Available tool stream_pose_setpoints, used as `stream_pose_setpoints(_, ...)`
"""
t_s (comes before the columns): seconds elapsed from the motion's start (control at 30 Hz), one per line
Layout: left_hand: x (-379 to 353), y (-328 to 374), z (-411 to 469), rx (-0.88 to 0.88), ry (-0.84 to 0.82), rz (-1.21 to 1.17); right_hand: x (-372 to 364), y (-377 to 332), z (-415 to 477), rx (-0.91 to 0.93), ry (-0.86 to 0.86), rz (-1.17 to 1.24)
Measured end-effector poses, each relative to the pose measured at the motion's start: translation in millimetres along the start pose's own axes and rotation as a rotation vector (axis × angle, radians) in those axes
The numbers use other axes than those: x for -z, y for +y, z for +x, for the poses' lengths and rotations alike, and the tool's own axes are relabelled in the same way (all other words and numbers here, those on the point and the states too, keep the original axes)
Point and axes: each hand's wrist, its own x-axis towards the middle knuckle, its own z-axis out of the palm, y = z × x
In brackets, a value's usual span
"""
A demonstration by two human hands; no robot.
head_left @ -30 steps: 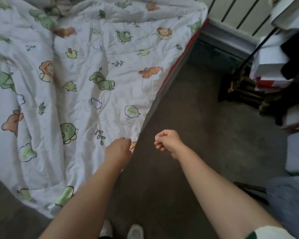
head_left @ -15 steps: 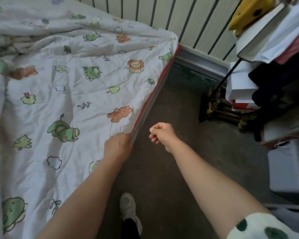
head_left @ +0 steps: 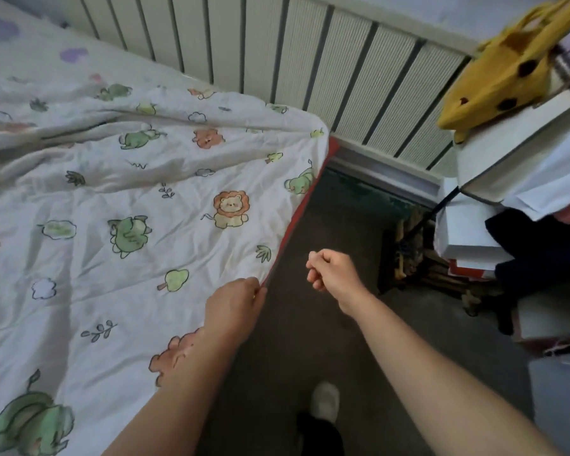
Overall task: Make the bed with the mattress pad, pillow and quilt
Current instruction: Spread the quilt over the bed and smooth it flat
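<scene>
The quilt, white with printed lions, trees and green animals, covers most of the left half of the frame and already lies spread over the bed. Its right edge runs from the upper middle down to the centre, following the red side of the mattress. The far corner at upper middle sits over the bed corner, near the ribbed wall panel.

The left hand is closed on the quilt's edge at the centre of the frame, pinching the hem just where it meets the red strip. The right hand hangs over the dark floor just right of the bed, curled into a loose fist and holding nothing that can be seen.

As a judgement, the task looks well advanced: the quilt is laid out and the work in hand is aligning its side. What is left is smoothing. A long ridge of bunched cloth crosses the upper left of the frame, and wrinkles fan out below it. No pillow shows in view, and the mattress pad cannot be made out under the quilt, so whether those steps are done cannot be told. A shoe stands at bottom centre.
</scene>
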Motion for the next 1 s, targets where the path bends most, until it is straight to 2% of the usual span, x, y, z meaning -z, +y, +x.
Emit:
stream_pose_setpoints(0.2, -14.1, 33.5, 146.5, 0.020, 0.072, 0.001, 58.1, -57.8, 175.2, 0.101, 0.005, 0.021)
stream_pose_setpoints(0.3, -39.2, 48.5, 238.0, 0.070, 0.099, -0.008, 81.2, -82.4, 303.9, 0.095, 0.040, 0.010)
stream_pose_setpoints(0.4, -69.5, 63.2, 298.0, 0.088, 0.027, 0.024, 98.0, -97.8, 404.0, 0.051, 0.099, 0.013)
stream_pose_setpoints(0.57, -116.0, 88.7, 385.8, 0.155, -0.082, 0.065, 112.3, -109.1, 552.5, -0.129, 0.138, 0.068)
stream_pose_setpoints(0.7, -135.0, 90.2, 424.0, 0.185, -0.043, 0.135, 103.1, -101.8, 624.1, -0.258, 0.028, 0.209)
stream_pose_setpoints(0.8, -131.7, 92.1, 441.7, 0.198, -0.086, 0.131, 98.9, -76.8, 682.8, -0.357, -0.075, 0.250)
stream_pose_setpoints(0.9, -123.7, 95.1, 451.5, 0.227, -0.130, 0.130, 97.9, -91.8, 674.5, -0.416, -0.100, 0.332)
stream_pose_setpoints(1.0, -114.6, 101.8, 453.9, 0.238, -0.094, 0.142, 106.2, -118.8, 660.7, -0.338, -0.064, 0.484)
